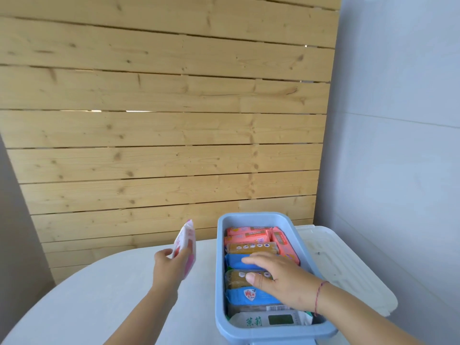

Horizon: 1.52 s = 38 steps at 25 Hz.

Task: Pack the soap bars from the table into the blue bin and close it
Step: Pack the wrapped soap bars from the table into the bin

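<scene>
Soap bars fill the blue bin (220,270) nearly end to end: pink-orange wrapped bars (247,235) at the far end, one more pink bar (283,242) standing along the right wall, then brown (251,248) and blue (236,260) ones in alternating rows, and a white-wrapped bar with green print (268,319) nearest the camera. Right hand (281,277) lies flat across the middle of the load, fingers stretched out over a blue bar, thumb on a brown one (235,280), palm down and gripping nothing; a red string (319,296) circles the wrist. Left hand (171,263) is up over the table (99,295), left of the bin, fingers pinched around one pink-and-white soap packet (186,242), held upright and clear of the rim. Bin sits open at the table's right side. Just beyond it on the right lies the translucent white lid (348,265), flat, off the bin. Behind stands a wooden plank wall (161,108).
</scene>
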{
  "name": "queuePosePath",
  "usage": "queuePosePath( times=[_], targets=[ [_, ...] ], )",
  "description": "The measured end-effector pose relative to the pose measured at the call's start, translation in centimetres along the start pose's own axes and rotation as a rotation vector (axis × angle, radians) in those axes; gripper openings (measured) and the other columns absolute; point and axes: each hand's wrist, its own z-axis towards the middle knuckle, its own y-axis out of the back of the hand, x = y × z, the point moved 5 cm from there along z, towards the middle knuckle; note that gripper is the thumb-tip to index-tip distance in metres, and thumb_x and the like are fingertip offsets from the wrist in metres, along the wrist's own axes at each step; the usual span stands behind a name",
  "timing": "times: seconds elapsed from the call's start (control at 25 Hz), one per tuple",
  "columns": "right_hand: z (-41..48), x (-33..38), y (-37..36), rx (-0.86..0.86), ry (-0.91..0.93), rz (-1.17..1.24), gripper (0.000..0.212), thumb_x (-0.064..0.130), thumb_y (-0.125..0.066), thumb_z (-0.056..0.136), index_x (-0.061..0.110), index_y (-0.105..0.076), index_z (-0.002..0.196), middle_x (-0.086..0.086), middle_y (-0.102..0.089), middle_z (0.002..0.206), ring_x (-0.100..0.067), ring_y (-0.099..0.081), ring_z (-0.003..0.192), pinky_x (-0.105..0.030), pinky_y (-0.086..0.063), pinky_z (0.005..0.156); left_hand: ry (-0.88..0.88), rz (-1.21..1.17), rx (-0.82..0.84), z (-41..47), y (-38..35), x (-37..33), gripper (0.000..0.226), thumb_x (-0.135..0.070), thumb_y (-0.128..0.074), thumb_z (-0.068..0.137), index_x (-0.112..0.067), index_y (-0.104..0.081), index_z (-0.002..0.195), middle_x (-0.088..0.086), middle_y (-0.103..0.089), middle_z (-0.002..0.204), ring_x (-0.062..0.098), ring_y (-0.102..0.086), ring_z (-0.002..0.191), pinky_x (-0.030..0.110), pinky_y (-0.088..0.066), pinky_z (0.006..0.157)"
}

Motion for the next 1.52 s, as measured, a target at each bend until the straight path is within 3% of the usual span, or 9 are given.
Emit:
queuePosePath(
  times=[0.16, 0.36, 0.52, 0.6, 0.68, 0.8, 1.0, 1.32, 1.52],
  targets=[
    [0.0, 2.6, 1.7, -0.162, 0.051, 0.314, 0.050, 0.044, -0.043, 0.093, 0.036, -0.029, 0.140, 0.013, -0.046, 0.134, -0.004, -0.045, 0.126, -0.020, -0.047, 0.093, -0.183, -0.180, 0.136, -5.6, -0.9, -5.7, 0.041, -0.020, -0.064, 0.083, -0.008, -0.047, 0.119, 0.009, -0.061, 0.102, 0.013, -0.057, 0.074, 0.023, -0.041, 0.056],
    [-0.1, 3.8, 4.2, -0.310, -0.003, 0.808, 0.034, 0.039, -0.050, 0.091, 0.028, -0.048, 0.123, 0.001, -0.070, 0.106, -0.017, -0.068, 0.098, -0.038, -0.056, 0.087, -0.347, -0.164, 0.426, -12.4, -4.7, -8.2, 0.035, -0.010, -0.068, 0.079, -0.017, -0.049, 0.108, 0.002, -0.059, 0.090, 0.013, -0.060, 0.070, 0.020, -0.056, 0.059],
    [-1.5, 1.6, 6.0, -0.469, -0.209, 0.454, 0.056, 0.026, -0.062, 0.084, 0.017, -0.035, 0.132, -0.005, -0.065, 0.107, -0.024, -0.065, 0.090, -0.040, -0.054, 0.082, -0.451, 0.028, 0.627, -15.3, -7.6, -6.5, 0.052, -0.025, -0.078, 0.071, -0.024, -0.046, 0.112, -0.002, -0.054, 0.093, -0.004, -0.054, 0.066, 0.018, -0.055, 0.068],
    [-2.6, 0.9, 6.7, -0.415, -0.275, 0.214, 0.072, 0.024, -0.059, 0.083, 0.025, -0.018, 0.142, -0.006, -0.062, 0.107, -0.026, -0.061, 0.088, -0.032, -0.049, 0.077, -0.538, 0.240, 0.751, -15.7, -8.3, -5.5, 0.051, -0.043, -0.066, 0.080, -0.029, -0.041, 0.122, -0.006, -0.057, 0.109, -0.006, -0.058, 0.090, 0.021, -0.051, 0.087],
    [-3.6, 0.2, 7.1, -0.343, -0.346, -0.040, 0.072, 0.025, -0.054, 0.083, 0.027, -0.014, 0.143, -0.006, -0.058, 0.099, -0.028, -0.056, 0.086, -0.032, -0.045, 0.075, -0.735, 0.734, 0.757, -14.9, -8.8, -4.2, 0.055, -0.054, -0.048, 0.086, -0.030, -0.036, 0.134, -0.003, -0.045, 0.139, 0.012, -0.041, 0.130, 0.035, -0.033, 0.112],
    [-4.3, -0.5, 6.8, -0.229, -0.404, -0.236, 0.053, 0.027, -0.050, 0.082, 0.024, -0.030, 0.131, -0.006, -0.056, 0.092, -0.029, -0.059, 0.093, -0.032, -0.047, 0.077, -0.871, 1.409, 0.727, -13.9, -9.3, -2.5, 0.072, -0.056, -0.038, 0.089, -0.020, -0.018, 0.148, -0.003, -0.006, 0.161, 0.017, -0.004, 0.148, 0.045, -0.004, 0.120],
    [-4.1, -0.9, 6.3, -0.158, -0.430, -0.351, 0.043, 0.028, -0.048, 0.086, 0.019, -0.035, 0.126, -0.004, -0.058, 0.097, -0.021, -0.054, 0.085, -0.028, -0.041, 0.063, -0.844, 1.517, 0.754, -13.2, -9.3, -2.3, 0.077, -0.062, -0.033, 0.089, -0.020, -0.011, 0.150, -0.004, 0.001, 0.161, 0.016, 0.000, 0.149, 0.046, -0.002, 0.121],
    [-1.6, -0.9, 4.7, -0.114, -0.406, -0.654, 0.039, 0.033, -0.052, 0.087, 0.017, -0.046, 0.122, -0.003, -0.050, 0.099, -0.021, -0.052, 0.087, -0.027, -0.040, 0.070, -0.845, 1.561, 0.750, -12.8, -9.1, -2.1, 0.079, -0.062, -0.031, 0.089, -0.019, -0.007, 0.151, -0.003, 0.001, 0.161, 0.017, -0.001, 0.149, 0.043, -0.003, 0.121],
    [-2.3, -2.0, 4.6, -0.108, -0.348, -0.499, 0.036, 0.039, -0.049, 0.090, 0.021, -0.049, 0.120, -0.003, -0.041, 0.111, -0.022, -0.050, 0.084, -0.029, -0.042, 0.068, -0.838, 1.555, 0.764, -12.8, -9.1, -2.0, 0.079, -0.062, -0.031, 0.089, -0.019, -0.005, 0.151, -0.003, 0.002, 0.161, 0.017, 0.000, 0.149, 0.043, -0.003, 0.121]
  ],
)
